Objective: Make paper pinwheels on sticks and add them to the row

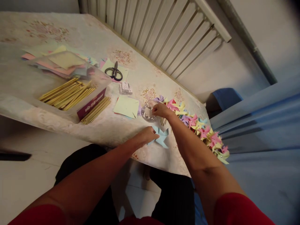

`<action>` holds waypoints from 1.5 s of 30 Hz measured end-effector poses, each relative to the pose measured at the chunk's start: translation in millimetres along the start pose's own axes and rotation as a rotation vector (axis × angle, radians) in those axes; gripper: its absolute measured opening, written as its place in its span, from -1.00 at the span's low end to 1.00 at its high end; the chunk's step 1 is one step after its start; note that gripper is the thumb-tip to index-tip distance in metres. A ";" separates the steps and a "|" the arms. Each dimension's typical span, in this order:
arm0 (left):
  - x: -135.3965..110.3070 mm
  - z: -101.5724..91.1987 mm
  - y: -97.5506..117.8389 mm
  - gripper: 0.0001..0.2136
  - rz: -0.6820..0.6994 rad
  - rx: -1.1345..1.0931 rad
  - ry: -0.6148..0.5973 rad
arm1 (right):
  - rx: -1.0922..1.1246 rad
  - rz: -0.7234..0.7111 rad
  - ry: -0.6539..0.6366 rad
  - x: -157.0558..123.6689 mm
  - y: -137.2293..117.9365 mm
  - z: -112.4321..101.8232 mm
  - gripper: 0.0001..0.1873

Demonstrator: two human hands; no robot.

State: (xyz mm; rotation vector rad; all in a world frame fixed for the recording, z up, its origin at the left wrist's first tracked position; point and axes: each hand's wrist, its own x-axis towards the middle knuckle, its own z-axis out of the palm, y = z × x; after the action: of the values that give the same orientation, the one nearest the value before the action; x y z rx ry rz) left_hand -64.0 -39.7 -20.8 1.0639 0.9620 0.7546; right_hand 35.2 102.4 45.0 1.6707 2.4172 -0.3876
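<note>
My left hand [148, 135] is closed on a light blue folded paper pinwheel [161, 137] near the front edge of the table [112, 128], pinching its centre. My right hand [160, 110] reaches into a small clear round container [147, 112] of shiny small pieces, its fingers pinched together; what they hold is too small to make out. A few wooden sticks [163, 121] lie just under my right hand.
A row of finished pastel pinwheels [201, 128] runs along the table's right edge. A clear box of wooden sticks [67, 93], stacked coloured paper squares [58, 61], black scissors [114, 72], a cut pale green square [126, 106] and a small white block [125, 88] lie further back.
</note>
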 end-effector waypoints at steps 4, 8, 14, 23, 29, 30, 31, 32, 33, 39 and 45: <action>-5.0 -0.3 6.3 -0.88 -0.013 0.014 0.008 | -0.119 0.009 -0.062 18.3 -6.5 11.2 -0.87; -7.3 -0.1 8.8 -0.87 -0.009 0.003 0.008 | -0.150 0.021 -0.056 26.3 -5.5 18.8 -0.76; -3.3 2.5 5.0 -0.86 -0.011 0.006 0.014 | -0.125 0.067 -0.020 28.7 -6.5 26.9 -0.69; 1.3 5.4 1.5 -0.87 -0.036 0.006 0.004 | 0.004 0.074 0.085 16.0 -7.4 13.6 -0.84; 5.1 5.3 1.5 -0.96 0.010 -0.003 -0.008 | 0.536 0.004 0.367 -28.6 7.6 -4.3 -0.94; 5.8 5.4 2.7 -0.95 0.017 -0.011 0.003 | 0.616 -0.011 0.414 -44.3 11.1 -6.4 -0.95; 6.4 5.6 4.1 -0.94 0.018 -0.019 0.015 | 0.676 -0.014 0.464 -61.7 15.1 -6.9 -0.94; 7.0 6.0 5.6 -0.92 0.011 -0.025 0.031 | 0.722 0.006 0.499 -80.1 19.9 -5.5 -0.92; 7.7 6.5 6.9 -0.91 0.002 -0.030 0.044 | 0.761 0.045 0.534 -98.6 25.7 -1.6 -0.90; 13.6 11.1 7.0 -0.88 0.020 -0.051 0.092 | 0.642 0.272 0.517 -174.7 69.0 64.5 -0.90; 20.2 14.9 2.7 -0.91 0.014 -0.015 0.113 | 0.006 0.349 0.274 -188.2 75.6 111.9 -0.82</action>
State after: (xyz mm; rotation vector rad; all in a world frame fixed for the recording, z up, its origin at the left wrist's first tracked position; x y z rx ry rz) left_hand -42.5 -26.7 -21.1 1.0245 1.0440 0.8398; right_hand 172.2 -74.3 -15.2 2.2236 2.2248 -0.1189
